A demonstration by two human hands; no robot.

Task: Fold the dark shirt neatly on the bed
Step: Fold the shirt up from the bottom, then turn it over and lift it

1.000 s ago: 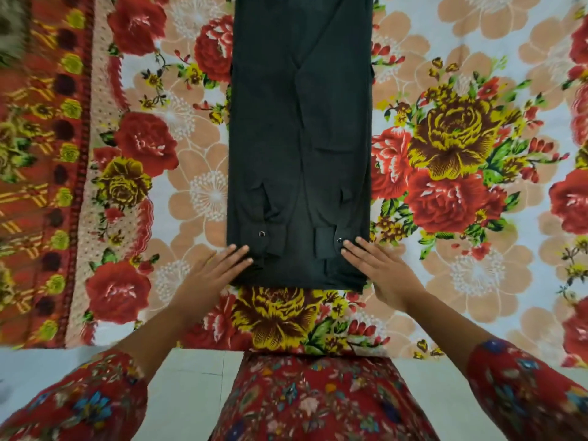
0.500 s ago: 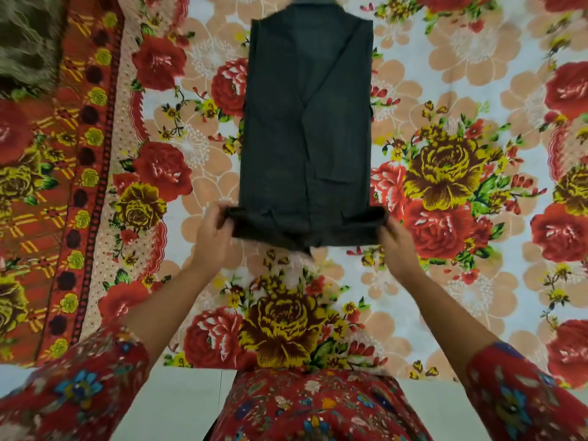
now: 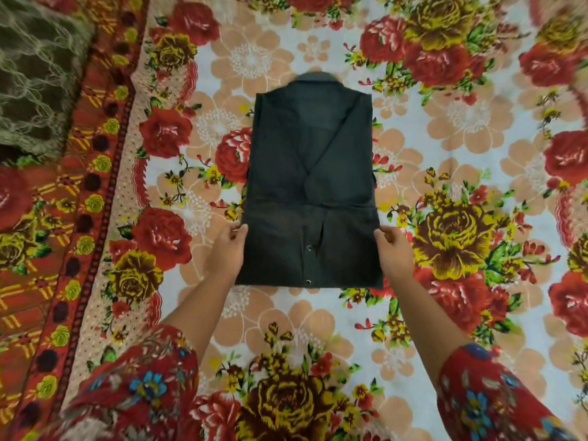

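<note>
Two hands mid-fold on dark shirt (image 3: 311, 173)
Left hand (image 3: 227, 249) and right hand (image 3: 393, 249) pinch its sides; next, likely laying it flat.

shirt (image 3: 310, 186) on bedsheet (image 3: 445, 128); left hand (image 3: 227, 249), right hand (image 3: 394, 249) flanking it

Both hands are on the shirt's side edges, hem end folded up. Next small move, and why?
Probably press the folded part flat and let go. The left hand and right hand pinch the shirt at its side edges, and the hem end already lies doubled over the body, short of the collar.
</note>
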